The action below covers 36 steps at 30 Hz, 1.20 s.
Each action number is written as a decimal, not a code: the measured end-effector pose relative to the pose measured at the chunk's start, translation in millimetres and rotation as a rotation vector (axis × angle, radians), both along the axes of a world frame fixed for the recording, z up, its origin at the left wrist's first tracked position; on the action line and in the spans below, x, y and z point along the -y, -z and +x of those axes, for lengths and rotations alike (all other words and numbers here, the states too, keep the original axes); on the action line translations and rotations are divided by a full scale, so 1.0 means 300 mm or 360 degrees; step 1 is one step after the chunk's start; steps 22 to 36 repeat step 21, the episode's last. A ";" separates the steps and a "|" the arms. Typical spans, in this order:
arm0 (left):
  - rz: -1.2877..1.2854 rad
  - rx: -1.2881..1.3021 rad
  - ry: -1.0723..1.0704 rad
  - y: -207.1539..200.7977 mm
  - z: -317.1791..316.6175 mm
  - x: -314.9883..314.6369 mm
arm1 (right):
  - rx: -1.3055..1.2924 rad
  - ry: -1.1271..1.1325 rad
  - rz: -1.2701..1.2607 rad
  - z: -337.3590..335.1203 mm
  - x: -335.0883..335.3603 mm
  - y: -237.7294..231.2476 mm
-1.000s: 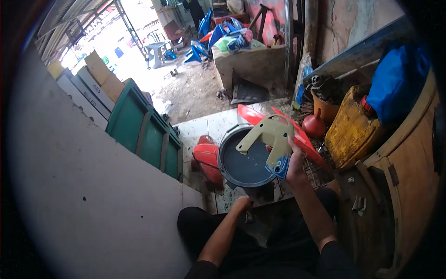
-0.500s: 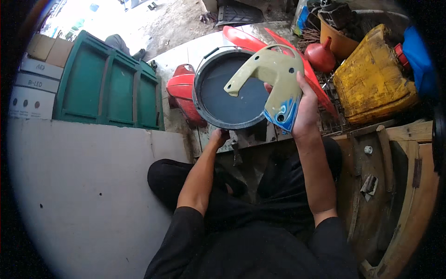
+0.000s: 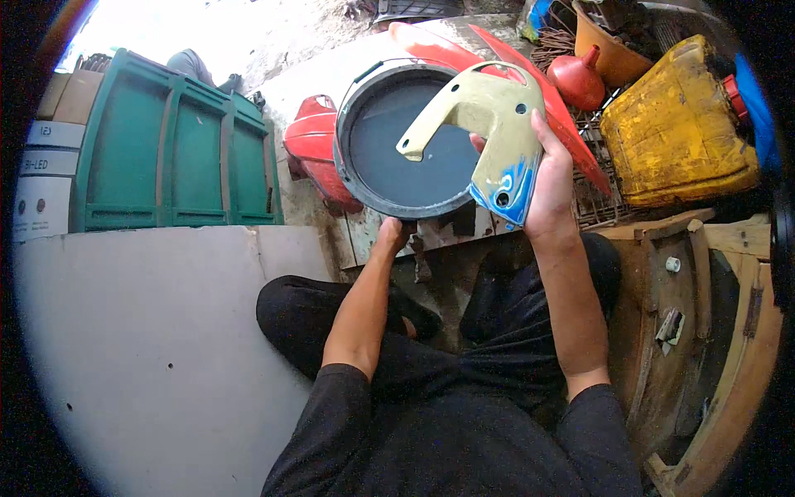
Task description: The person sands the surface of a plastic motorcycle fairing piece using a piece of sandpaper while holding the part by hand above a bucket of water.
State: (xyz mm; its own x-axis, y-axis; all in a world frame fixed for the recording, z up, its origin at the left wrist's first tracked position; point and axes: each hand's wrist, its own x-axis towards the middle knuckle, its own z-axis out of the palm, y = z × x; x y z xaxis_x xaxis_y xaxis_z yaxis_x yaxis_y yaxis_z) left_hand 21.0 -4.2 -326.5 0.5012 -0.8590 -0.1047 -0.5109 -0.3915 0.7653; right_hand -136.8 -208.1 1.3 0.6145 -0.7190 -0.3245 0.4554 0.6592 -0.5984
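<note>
My right hand [image 3: 551, 186] is closed around the edge of a curved, hook-shaped plastic panel [image 3: 492, 116], which looks like a motorcycle fairing piece. The panel is pale olive, with several round holes and a blue and white patch of worn paint at its lower corner. It is held tilted above the right side of a round black bucket [image 3: 338, 141] that contains greyish liquid. Low against the bucket's near side is my left hand [image 3: 392, 234]; the bucket hides its fingers, so its grip cannot be made out.
Red body panels [image 3: 313, 142] lie left of and behind the bucket on a pale tiled slab. To the right stand a red funnel [image 3: 576, 81], an orange tub [image 3: 611, 45] and a dirty yellow jerrycan [image 3: 675, 132]. A green panelled board [image 3: 141, 153] and white boxes [image 3: 45, 186] flank the left.
The whole view has shifted slightly, with the bucket and panel a little higher in it. Both hands keep nearly the same places, the right still holding the panel.
</note>
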 end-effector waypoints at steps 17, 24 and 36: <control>0.0363 -0.0101 -0.0147 0.161 0.047 -0.065 | -0.0005 -0.0135 -0.0015 0.010 -0.009 0.022; 0.0408 -0.0248 -0.0135 0.081 0.032 -0.054 | 0.0037 -0.0148 0.0011 0.007 -0.004 0.028; 0.0408 -0.0248 -0.0135 0.081 0.032 -0.054 | 0.0037 -0.0148 0.0011 0.007 -0.004 0.028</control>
